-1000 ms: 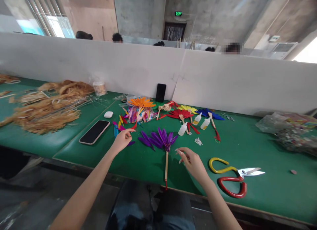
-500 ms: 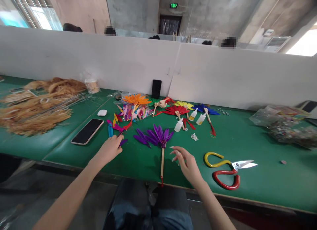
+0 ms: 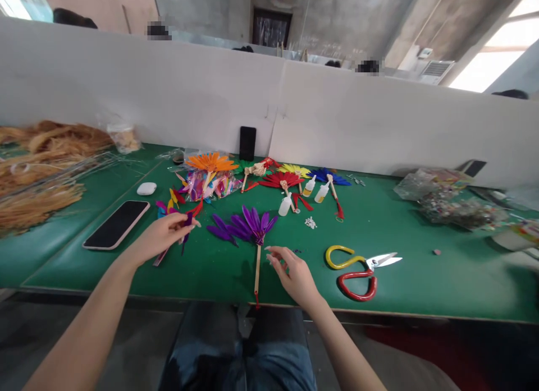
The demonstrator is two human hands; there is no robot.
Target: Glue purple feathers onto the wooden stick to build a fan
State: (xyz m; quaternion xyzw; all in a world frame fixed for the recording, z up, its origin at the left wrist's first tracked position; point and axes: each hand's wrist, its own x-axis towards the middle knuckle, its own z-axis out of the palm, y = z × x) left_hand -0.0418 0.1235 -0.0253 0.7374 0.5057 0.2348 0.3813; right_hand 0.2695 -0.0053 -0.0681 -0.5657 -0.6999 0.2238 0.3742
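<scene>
My left hand (image 3: 162, 237) pinches a small purple feather (image 3: 186, 238) between thumb and fingertips, above the table's left-middle part. Beside it lies a little heap of red, yellow and blue feathers (image 3: 173, 198). In front of me rests a fan of purple feathers (image 3: 254, 225) bound to a wooden stick (image 3: 257, 270) with a red cord at its lower end. Loose purple feathers (image 3: 222, 230) lie left of the fan. My right hand (image 3: 292, 273) hovers just right of the stick, fingers loosely bent and apart, holding nothing.
Scissors (image 3: 365, 270) with yellow and red handles lie to the right. Glue bottles (image 3: 285, 205), white beads (image 3: 310, 222) and finished feather fans, including an orange one (image 3: 211, 162), sit further back. A phone (image 3: 117, 225) and straw-coloured fibres (image 3: 42, 172) occupy the left. A white partition (image 3: 202, 99) closes the back.
The view has swung right, so everything on the table appears further left. My left hand has turned and raised the purple feather. My right hand has come slightly closer to the stick.
</scene>
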